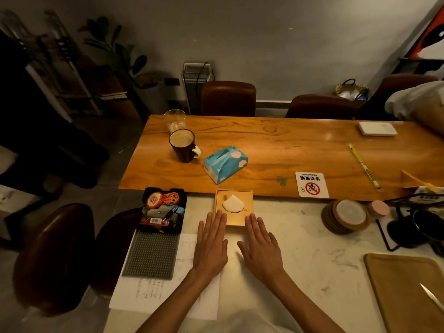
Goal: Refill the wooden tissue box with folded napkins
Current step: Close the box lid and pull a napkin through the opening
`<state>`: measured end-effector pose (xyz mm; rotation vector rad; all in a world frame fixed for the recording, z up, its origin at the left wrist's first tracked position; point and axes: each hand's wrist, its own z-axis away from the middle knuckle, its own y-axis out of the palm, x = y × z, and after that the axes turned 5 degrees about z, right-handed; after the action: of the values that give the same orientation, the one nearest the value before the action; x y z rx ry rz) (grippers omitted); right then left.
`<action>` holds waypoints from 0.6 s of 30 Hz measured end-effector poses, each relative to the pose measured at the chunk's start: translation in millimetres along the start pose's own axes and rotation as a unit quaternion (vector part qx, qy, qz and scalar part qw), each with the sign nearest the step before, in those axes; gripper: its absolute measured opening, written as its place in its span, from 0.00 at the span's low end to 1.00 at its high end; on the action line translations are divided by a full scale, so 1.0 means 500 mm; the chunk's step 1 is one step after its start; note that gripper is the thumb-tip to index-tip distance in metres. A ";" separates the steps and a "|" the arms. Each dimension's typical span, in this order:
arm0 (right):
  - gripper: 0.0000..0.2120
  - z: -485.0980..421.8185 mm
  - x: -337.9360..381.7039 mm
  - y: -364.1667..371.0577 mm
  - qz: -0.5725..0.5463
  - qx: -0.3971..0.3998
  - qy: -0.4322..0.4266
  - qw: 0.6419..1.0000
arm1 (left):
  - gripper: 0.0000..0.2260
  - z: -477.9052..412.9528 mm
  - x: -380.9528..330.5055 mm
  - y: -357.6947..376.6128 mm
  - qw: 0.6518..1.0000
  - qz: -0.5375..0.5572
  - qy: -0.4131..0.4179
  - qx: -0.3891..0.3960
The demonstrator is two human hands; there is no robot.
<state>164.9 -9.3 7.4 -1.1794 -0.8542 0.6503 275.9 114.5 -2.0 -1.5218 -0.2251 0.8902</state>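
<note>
The wooden tissue box (pixel 247 200) lies on the white marble counter just in front of me, with a white napkin (pixel 233 203) poking up through the hole in its lid. My left hand (pixel 211 243) lies flat, fingers spread, its fingertips at the box's near-left corner. My right hand (pixel 260 246) lies flat beside it, fingertips at the box's near-right edge. Neither hand holds anything. A blue soft pack of tissues (pixel 224 163) sits on the wooden table beyond the box.
A dark mug of coffee (pixel 183 145) and a glass (pixel 174 120) stand at the back left. A black tray of small items (pixel 163 209) and a grey mat (pixel 151 254) lie left of my hands. Coasters (pixel 346 218), a no-smoking sign (pixel 311 185) and a wooden tray (pixel 408 289) are to the right.
</note>
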 end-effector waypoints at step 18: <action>0.37 -0.015 0.024 -0.056 -0.200 0.138 0.034 0.970 | 0.38 -0.006 -0.024 -0.034 0.997 0.016 -0.026 0.078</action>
<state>177.9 -11.0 36.0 -0.7449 -0.8796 0.3794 275.8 107.9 17.7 -1.3623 -0.1658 0.9512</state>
